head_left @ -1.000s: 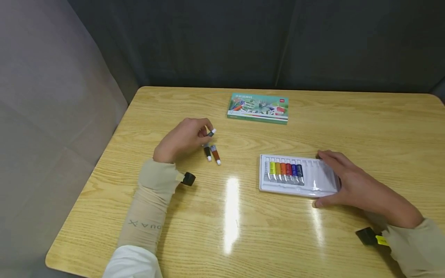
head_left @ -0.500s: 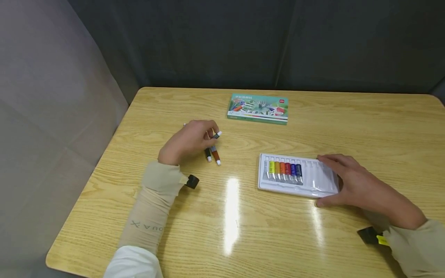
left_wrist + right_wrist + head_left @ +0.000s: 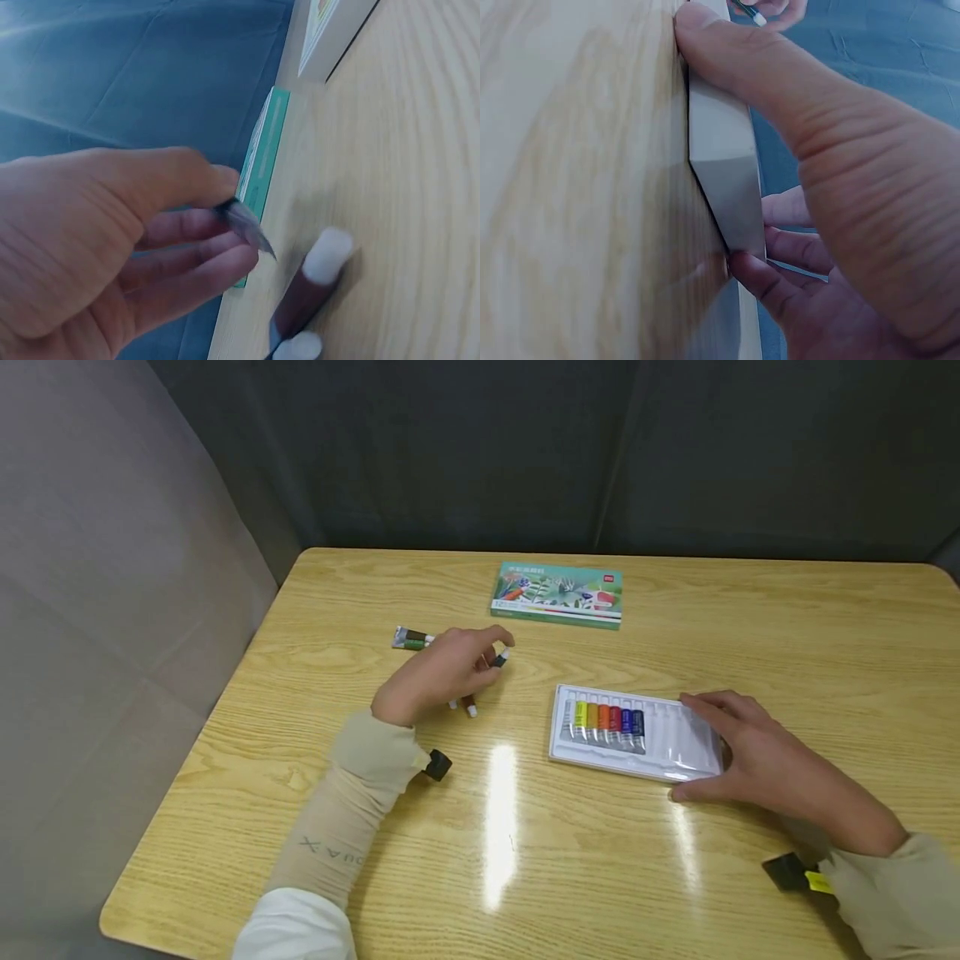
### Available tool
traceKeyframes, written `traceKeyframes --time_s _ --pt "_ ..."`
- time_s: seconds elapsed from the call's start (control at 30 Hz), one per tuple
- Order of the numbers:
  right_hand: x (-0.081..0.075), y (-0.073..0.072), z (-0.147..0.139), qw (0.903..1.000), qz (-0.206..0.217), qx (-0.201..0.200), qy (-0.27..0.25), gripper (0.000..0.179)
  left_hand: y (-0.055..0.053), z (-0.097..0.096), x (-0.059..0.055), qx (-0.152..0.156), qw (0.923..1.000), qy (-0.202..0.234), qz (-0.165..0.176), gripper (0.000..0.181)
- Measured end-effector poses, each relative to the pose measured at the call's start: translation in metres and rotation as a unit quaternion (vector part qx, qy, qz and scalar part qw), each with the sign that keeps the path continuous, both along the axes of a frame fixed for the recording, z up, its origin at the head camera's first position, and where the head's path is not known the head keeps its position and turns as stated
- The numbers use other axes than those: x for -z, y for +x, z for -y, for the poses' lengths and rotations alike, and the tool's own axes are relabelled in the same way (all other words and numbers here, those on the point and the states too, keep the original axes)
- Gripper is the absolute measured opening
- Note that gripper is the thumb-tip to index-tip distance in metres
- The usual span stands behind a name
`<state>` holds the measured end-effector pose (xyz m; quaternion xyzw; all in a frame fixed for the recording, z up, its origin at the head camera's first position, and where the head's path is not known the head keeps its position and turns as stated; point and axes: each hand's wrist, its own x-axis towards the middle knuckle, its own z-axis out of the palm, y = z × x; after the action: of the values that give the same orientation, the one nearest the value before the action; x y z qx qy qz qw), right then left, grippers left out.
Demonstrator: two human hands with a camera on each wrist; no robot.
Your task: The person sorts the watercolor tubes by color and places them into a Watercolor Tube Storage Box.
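Farther toward three o'clock than in the earlier frame, the left hand [image 3: 444,668] pinches a dark paint tube [image 3: 501,658], while the white tray [image 3: 678,743], nudged toward ten o'clock, is gripped at its three o'clock end by the right hand [image 3: 768,758]. From that tube, the tray lies at four o'clock; the green box [image 3: 557,595] lies at eleven o'clock from the tray.

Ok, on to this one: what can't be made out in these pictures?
Head: the reddish-brown tube, its rear end hidden by the left grip.
Head: lettering on the seated tubes, too small to read.
Head: part of the white tray's right end, behind the right grip.
Left wrist: the held tube's cap, hidden by the left grip.
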<state>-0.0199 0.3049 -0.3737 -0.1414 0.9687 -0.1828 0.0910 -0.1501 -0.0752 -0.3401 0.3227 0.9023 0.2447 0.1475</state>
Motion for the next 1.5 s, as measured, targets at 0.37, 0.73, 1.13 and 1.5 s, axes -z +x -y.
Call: traceKeyframes --time_s 0.37,0.73,1.13,1.5 --pt "0.001 0.000 0.001 1.0000 0.006 0.000 0.005 0.128 0.008 -0.015 0.005 0.052 0.9954 0.004 -0.081 0.028" --pt "0.002 0.001 -0.001 0.9999 -0.007 -0.006 0.006 0.127 0.019 -0.037 0.005 0.101 0.9929 -0.002 -0.062 0.029" --pt "-0.001 0.001 0.000 0.9999 0.008 -0.007 0.010 0.128 0.021 -0.050 0.003 0.156 0.9804 0.031 -0.117 0.027" --pt "-0.003 0.002 -0.001 1.0000 0.006 -0.005 0.002 0.125 0.018 -0.076 -0.001 0.221 0.9562 0.017 -0.191 0.021"
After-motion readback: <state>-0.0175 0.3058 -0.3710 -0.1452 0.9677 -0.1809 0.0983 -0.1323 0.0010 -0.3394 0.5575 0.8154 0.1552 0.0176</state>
